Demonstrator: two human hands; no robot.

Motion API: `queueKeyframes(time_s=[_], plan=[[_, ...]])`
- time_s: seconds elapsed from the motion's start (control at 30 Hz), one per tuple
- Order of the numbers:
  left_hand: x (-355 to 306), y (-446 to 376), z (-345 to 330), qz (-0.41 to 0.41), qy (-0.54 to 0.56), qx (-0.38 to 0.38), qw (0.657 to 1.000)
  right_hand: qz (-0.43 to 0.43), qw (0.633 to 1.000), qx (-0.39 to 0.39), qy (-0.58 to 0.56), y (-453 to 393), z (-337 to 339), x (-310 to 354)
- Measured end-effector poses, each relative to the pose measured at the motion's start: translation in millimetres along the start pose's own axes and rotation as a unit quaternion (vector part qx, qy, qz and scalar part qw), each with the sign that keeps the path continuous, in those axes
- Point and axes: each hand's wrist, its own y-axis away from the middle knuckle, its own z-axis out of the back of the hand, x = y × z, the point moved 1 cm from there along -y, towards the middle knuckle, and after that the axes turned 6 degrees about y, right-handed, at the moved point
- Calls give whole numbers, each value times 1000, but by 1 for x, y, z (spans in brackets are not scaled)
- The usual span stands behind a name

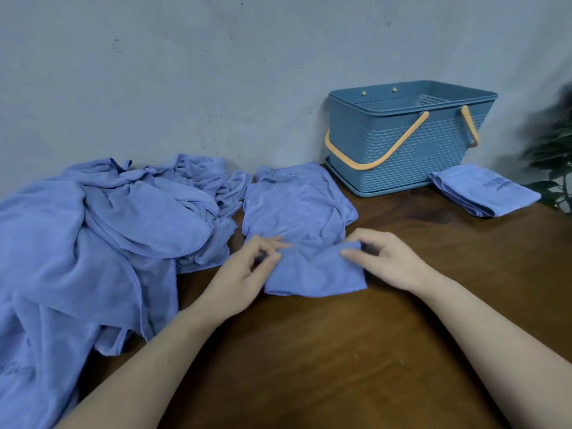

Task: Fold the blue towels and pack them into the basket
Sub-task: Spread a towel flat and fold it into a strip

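Observation:
A blue towel (297, 212) lies partly folded on the wooden table in front of me, its near flap turned over. My left hand (244, 274) pinches the flap's left edge. My right hand (383, 261) pinches the flap's right corner. A heap of crumpled blue towels (102, 236) covers the table's left side. One folded blue towel (483, 190) lies to the right of the blue plastic basket (399, 144), which stands against the wall with orange handles down and nothing visible inside.
The brown wooden table (309, 351) stretches bare toward me. A grey wall (216, 72) runs behind everything. Leaves of a green plant (554, 156) hang over the table's far right edge.

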Motion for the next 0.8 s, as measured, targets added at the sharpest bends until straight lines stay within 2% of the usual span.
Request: queueKeyframes(time_s=[0.1, 0.2, 0.37, 0.43, 0.53, 0.63, 0.8], plan=[[-13, -2, -3, 29, 95, -133, 986, -51, 985, -66, -150, 4, 11, 2], [-24, -4, -11, 65, 145, -160, 974, -96, 975, -44, -197, 4, 9, 4], [-28, -6, -9, 125, 141, -124, 974, -140, 979, -88, -122, 3, 13, -4], [-27, -5, -4, 137, 92, -101, 981, -149, 979, -97, -97, 4, 17, -6], [-28, 0, 3, 172, -14, 0, 985, -165, 981, -92, -37, 6, 18, -6], [-21, 4, 11, 152, -128, 72, 977, -182, 978, -89, 50, 6, 17, -10], [-17, 12, 27, 152, -165, 64, 973, -218, 951, -92, 197, 7, 24, -23]])
